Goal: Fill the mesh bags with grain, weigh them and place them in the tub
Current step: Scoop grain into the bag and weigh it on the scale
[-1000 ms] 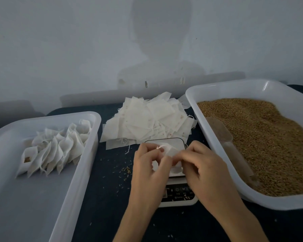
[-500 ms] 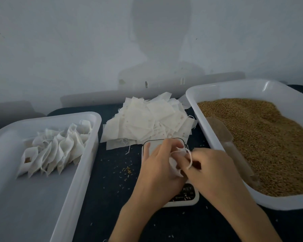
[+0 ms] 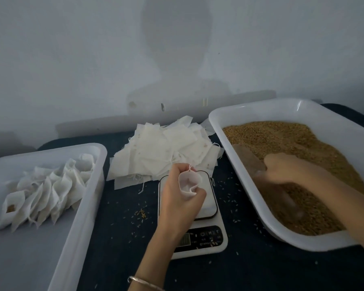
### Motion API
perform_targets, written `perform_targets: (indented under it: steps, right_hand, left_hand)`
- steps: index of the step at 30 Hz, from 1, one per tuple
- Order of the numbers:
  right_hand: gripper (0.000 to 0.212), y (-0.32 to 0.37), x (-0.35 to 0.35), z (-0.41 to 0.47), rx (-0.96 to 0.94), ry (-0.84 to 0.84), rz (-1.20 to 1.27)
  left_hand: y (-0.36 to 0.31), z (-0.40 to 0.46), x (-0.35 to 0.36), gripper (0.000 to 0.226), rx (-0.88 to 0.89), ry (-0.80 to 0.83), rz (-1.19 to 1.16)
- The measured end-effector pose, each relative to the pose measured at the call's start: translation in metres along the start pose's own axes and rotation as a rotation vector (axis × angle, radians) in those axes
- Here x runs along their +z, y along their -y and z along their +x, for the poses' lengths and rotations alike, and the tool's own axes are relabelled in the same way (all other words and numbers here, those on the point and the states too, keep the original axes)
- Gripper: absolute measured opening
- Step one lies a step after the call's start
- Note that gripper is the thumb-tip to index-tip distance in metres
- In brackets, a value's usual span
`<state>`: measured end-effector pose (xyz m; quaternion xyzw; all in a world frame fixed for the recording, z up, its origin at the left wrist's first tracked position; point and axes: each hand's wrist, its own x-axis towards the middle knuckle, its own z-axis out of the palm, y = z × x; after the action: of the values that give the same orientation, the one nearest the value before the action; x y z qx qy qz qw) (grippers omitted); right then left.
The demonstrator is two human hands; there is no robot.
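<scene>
Head view: left hand (image 3: 178, 198) fingers clamp open mesh bag (image 3: 188, 182) over scale (image 3: 208, 234); right hand (image 3: 286, 168) grips blurred scoop (image 3: 250, 160) in grain (image 3: 282, 139).

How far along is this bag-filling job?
Early on, it seems. Done: a small row of filled bags in the left tub. In hand: the left hand holds an open bag over the scale, while the right hand reaches for the scoop in the grain tray. Left: a big pile of empty bags.
</scene>
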<state>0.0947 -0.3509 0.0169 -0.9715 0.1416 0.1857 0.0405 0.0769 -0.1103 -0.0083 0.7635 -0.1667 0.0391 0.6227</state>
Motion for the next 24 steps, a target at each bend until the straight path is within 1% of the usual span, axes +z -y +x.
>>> perform_targets:
  steps: [2, 4, 7, 10, 13, 15, 17, 20, 22, 24]
  right_hand:
    - [0.034, -0.006, -0.017, -0.008, 0.039, -0.022, 0.076]
    - [0.03, -0.015, -0.038, -0.018, 0.075, -0.013, 0.178]
    - [0.027, -0.018, -0.056, -0.025, 0.12, 0.036, 0.121]
    - [0.021, -0.003, -0.04, -0.008, 0.149, 0.012, 0.11]
    - [0.028, 0.006, -0.014, 0.012, 0.083, -0.082, 0.177]
    - [0.033, 0.005, -0.004, 0.019, 0.06, -0.133, 0.216]
    - [0.035, 0.002, -0.002, 0.019, 0.063, -0.159, 0.238]
    - [0.034, -0.005, -0.008, 0.01, 0.073, -0.205, 0.264]
    - [0.027, -0.009, -0.009, 0.0, 0.065, -0.246, 0.297]
    - [0.025, -0.012, -0.004, -0.01, 0.065, -0.292, 0.358]
  left_hand:
    - [-0.001, 0.0, -0.003, 0.033, -0.008, -0.016, -0.027]
    - [-0.001, 0.001, -0.007, 0.031, -0.016, -0.025, -0.054]
    - [-0.004, 0.001, -0.009, 0.024, -0.04, -0.04, -0.106]
    - [-0.006, -0.003, -0.007, 0.025, -0.075, -0.054, -0.185]
    - [-0.006, -0.007, -0.006, 0.04, -0.153, -0.096, -0.277]
    - [-0.007, -0.008, -0.007, 0.051, -0.234, -0.122, -0.405]
    - [-0.007, -0.006, -0.009, 0.054, -0.302, -0.14, -0.504]
    - [-0.01, -0.006, -0.01, 0.053, -0.337, -0.146, -0.496]
    - [-0.012, -0.006, -0.01, 0.049, -0.326, -0.15, -0.46]
    - [-0.012, -0.007, -0.009, 0.044, -0.307, -0.148, -0.42]
